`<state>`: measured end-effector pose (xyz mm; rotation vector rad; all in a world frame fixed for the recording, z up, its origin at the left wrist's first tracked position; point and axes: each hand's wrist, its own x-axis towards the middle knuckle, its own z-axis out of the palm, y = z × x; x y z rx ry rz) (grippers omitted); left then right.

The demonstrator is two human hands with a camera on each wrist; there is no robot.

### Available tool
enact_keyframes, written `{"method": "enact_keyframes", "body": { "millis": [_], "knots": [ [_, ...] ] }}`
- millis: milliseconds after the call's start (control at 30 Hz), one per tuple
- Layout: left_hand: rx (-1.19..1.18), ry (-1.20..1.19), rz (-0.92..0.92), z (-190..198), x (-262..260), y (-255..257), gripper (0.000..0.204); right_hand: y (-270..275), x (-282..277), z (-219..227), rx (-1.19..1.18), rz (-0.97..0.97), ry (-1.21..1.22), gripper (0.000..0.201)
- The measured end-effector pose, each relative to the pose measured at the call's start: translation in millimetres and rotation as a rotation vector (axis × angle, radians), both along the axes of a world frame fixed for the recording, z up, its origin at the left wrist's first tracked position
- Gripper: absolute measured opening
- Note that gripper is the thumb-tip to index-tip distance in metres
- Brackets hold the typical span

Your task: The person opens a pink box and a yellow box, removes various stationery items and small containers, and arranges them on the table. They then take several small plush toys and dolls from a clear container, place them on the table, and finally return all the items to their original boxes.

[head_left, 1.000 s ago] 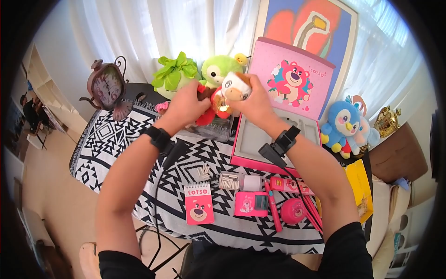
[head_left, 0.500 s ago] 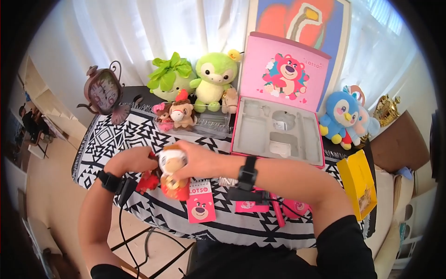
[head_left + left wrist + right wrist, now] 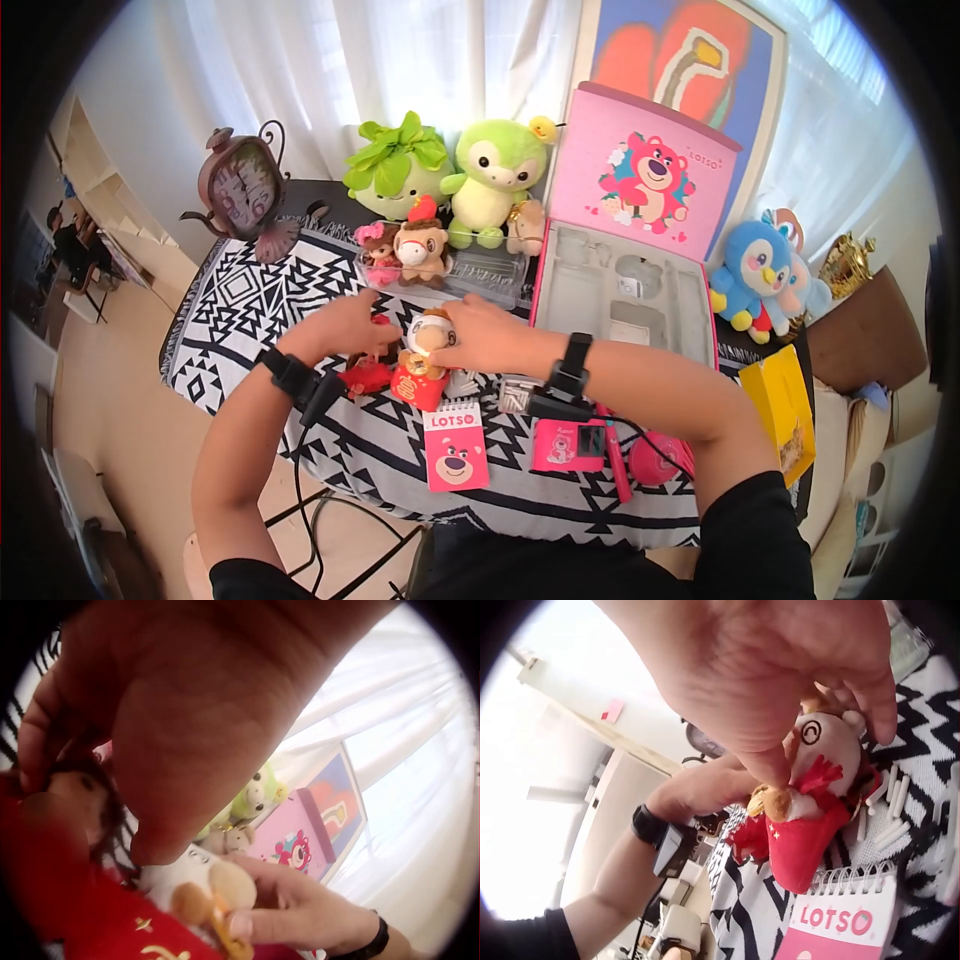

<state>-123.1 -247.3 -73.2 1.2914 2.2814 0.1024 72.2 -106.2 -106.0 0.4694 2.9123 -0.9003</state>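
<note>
A plush with a white face and red body (image 3: 420,388) stands on the patterned cloth just behind the pink LOTSO notepad (image 3: 457,462); my right hand (image 3: 490,335) grips its head from the right. Beside it, my left hand (image 3: 335,328) holds a red doll (image 3: 368,374) by its head. In the left wrist view the doll's face (image 3: 79,799) shows under the left fingers, and the white plush (image 3: 191,889) is next to it. The right wrist view shows my right thumb against the plush's face (image 3: 829,750), above its red body (image 3: 802,847).
Behind are a clear tray (image 3: 480,275) with small dolls, green plushes (image 3: 495,180) and an open pink box (image 3: 660,180). To the right lie a pink case (image 3: 568,446), white sticks (image 3: 891,802), a blue plush (image 3: 757,270) and a yellow box (image 3: 780,410). A clock (image 3: 240,190) stands at left.
Both hands came down from above the clear tray to the cloth's front middle, carrying the two plush toys. In the last half second the white-faced plush came down behind the notepad.
</note>
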Motion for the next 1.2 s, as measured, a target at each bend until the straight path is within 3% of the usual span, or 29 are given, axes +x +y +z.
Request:
{"method": "enact_keyframes", "body": {
  "millis": [133, 233, 333, 367, 500, 600, 800, 1000, 1200],
  "knots": [
    [0.272, 0.123, -0.01, 5.2, -26.1, 11.8, 0.059, 22.4, -8.6, 5.6, 0.146, 0.001, 0.121, 0.058],
    [0.675, 0.193, -0.009, -6.3, -34.9, 36.0, 0.033, 39.9, -29.1, 14.3, 0.121, -0.202, 0.296, 0.059],
    [0.676, 0.376, -0.126, -24.3, -48.9, 61.3, 0.031, 50.7, -54.1, 9.1, 0.011, -0.242, 0.369, 0.068],
    [0.648, 0.363, -0.111, -27.1, -49.0, 67.3, 0.03, 52.6, -63.7, 6.5, -0.06, -0.237, 0.365, 0.08],
    [0.553, 0.328, -0.009, -26.2, -45.8, 83.1, 0.032, 48.7, -88.2, -9.8, -0.101, -0.274, 0.405, 0.085],
    [0.503, 0.327, -0.113, -40.2, -62.6, 91.9, 0.037, 50.5, -103.9, -22.0, -0.116, -0.337, 0.418, 0.077],
    [0.498, 0.343, -0.049, -34.0, -49.5, 89.6, 0.035, 42.0, -105.2, -9.6, -0.141, -0.387, 0.378, 0.065],
    [0.434, 0.384, -0.073, -34.4, -55.1, 92.9, 0.028, 42.7, -105.2, -16.2, -0.174, -0.376, 0.46, 0.067],
    [0.363, 0.337, -0.041, -27.2, -38.9, 99.5, 0.03, 44.7, -93.7, -10.3, -0.217, -0.43, 0.585, 0.087]
  ]
}}
